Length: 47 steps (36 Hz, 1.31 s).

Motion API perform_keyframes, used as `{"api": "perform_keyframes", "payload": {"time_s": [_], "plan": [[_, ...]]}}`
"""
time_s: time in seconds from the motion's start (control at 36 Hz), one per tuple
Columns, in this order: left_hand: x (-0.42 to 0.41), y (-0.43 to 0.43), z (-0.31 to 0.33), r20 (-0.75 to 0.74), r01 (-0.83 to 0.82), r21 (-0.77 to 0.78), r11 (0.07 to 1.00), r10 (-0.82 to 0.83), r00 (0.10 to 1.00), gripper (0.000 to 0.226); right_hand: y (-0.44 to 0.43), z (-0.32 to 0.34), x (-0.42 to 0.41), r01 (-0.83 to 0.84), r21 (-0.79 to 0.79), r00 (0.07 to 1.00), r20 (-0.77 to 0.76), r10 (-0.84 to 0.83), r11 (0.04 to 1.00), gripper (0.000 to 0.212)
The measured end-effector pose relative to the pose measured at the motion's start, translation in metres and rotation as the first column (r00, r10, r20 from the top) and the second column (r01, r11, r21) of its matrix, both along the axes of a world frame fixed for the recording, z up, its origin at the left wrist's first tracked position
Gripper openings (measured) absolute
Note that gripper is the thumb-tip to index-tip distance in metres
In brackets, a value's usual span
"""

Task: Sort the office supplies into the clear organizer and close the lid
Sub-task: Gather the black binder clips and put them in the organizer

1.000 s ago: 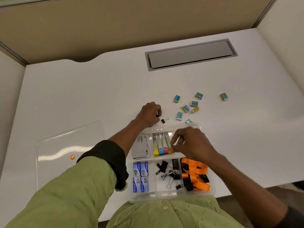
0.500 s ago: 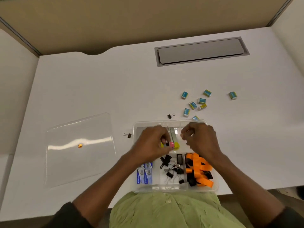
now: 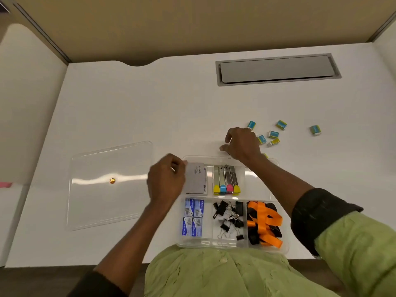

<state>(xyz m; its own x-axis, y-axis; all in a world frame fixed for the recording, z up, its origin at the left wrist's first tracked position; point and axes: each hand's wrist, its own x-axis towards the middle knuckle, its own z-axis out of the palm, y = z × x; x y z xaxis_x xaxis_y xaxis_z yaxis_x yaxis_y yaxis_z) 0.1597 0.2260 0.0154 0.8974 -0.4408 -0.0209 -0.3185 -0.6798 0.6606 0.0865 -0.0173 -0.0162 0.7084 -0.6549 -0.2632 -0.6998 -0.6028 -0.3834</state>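
Clear organizer (image 3: 257,181) sits at the desk's (image 3: 150,103) near edge, left hand (image 3: 166,181) curled at its left rim, right hand (image 3: 242,144) curled just beyond its far rim beside erasers (image 3: 273,134); whether either holds anything cannot be told.

I see my left grip (image 3: 166,181) curled at the left edge of the clear organizer (image 3: 254,181), beside a grey box (image 3: 196,179). My right grip (image 3: 242,144) reaches the desk (image 3: 150,108) just past the far rim, near scattered erasers (image 3: 273,134). The lid (image 3: 111,202) lies off to the left.
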Motion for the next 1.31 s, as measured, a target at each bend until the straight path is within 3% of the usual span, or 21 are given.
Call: {"api": "perform_keyframes", "payload": {"time_s": [0.06,0.14,0.28,0.39,0.5,0.64,0.75,0.92,1.11,1.31], "plan": [[0.020,0.009,-0.012,0.034,-0.071,0.008,0.997,0.071,0.997,0.013,-0.001,-0.004,0.005,-0.006,0.010,0.995,-0.097,0.007,1.000,0.055],[0.042,0.023,-0.034,-0.012,-0.046,0.058,0.997,0.046,0.999,0.017,0.000,-0.010,0.009,0.016,0.019,0.986,-0.167,-0.013,1.000,0.066],[0.052,0.034,-0.056,-0.061,0.203,0.131,0.970,-0.196,0.979,0.045,-0.003,-0.017,0.013,0.061,0.039,0.982,-0.182,-0.053,0.997,0.059],[0.051,0.034,-0.066,-0.092,0.299,0.172,0.939,-0.286,0.954,0.056,-0.005,-0.019,0.014,0.081,0.047,0.985,-0.154,-0.073,0.996,0.043],[0.050,0.032,-0.075,-0.031,0.338,0.163,0.927,-0.337,0.941,0.041,-0.004,-0.029,0.012,0.083,-0.023,0.996,-0.041,-0.084,0.996,0.018],[0.056,0.028,-0.076,0.056,0.353,0.192,0.916,-0.369,0.928,0.008,-0.001,-0.022,0.006,0.123,0.003,0.991,0.054,-0.123,0.992,0.015],[0.061,0.026,-0.072,0.056,0.444,0.248,0.861,-0.471,0.881,0.012,0.006,0.007,-0.005,0.125,-0.020,0.968,0.220,-0.118,0.992,0.003],[0.064,0.022,-0.068,-0.081,0.405,0.238,0.883,-0.398,0.914,0.018,0.036,0.061,-0.040,0.134,0.088,0.918,0.363,-0.157,0.987,0.007],[0.062,0.019,-0.064,-0.113,0.415,0.284,0.864,-0.399,0.910,0.022,0.101,0.082,-0.118,0.085,0.240,0.929,0.331,-0.164,0.967,0.016],[0.054,0.023,-0.056,-0.104,0.332,0.271,0.904,-0.315,0.943,0.025,0.146,0.058,-0.167,-0.018,0.157,0.966,0.259,-0.023,0.987,0.024]]}}
